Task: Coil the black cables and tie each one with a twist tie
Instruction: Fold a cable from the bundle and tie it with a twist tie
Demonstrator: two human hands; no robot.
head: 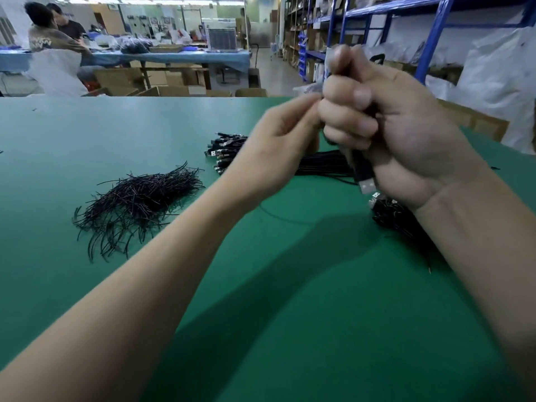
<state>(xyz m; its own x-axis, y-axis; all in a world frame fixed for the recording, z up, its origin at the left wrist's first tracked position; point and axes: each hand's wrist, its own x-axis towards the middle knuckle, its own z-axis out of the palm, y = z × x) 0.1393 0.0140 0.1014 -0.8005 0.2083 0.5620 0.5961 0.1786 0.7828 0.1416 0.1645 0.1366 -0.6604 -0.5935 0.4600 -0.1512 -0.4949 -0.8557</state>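
Above the middle of the green counter [116,126], the black cable [361,166] sits inside the raised right hand [406,134], bunched lengthwise in the fist. Its silver USB plug [367,185] pokes out below the little finger. The loose cables [226,149] lie on the counter behind the left hand [275,152], plugs pointing left, and another dark bundle of cables [397,219] rests under the right wrist. A heap of black twist ties [136,204] lies well apart to the left. Wide bare green surface runs from that heap to the far edge and across the near side. The right fingers [348,126] are curled tight round the cable. The left fingers [301,111] are bunched at the tips against the right knuckles, but blur hides whether they pinch anything.
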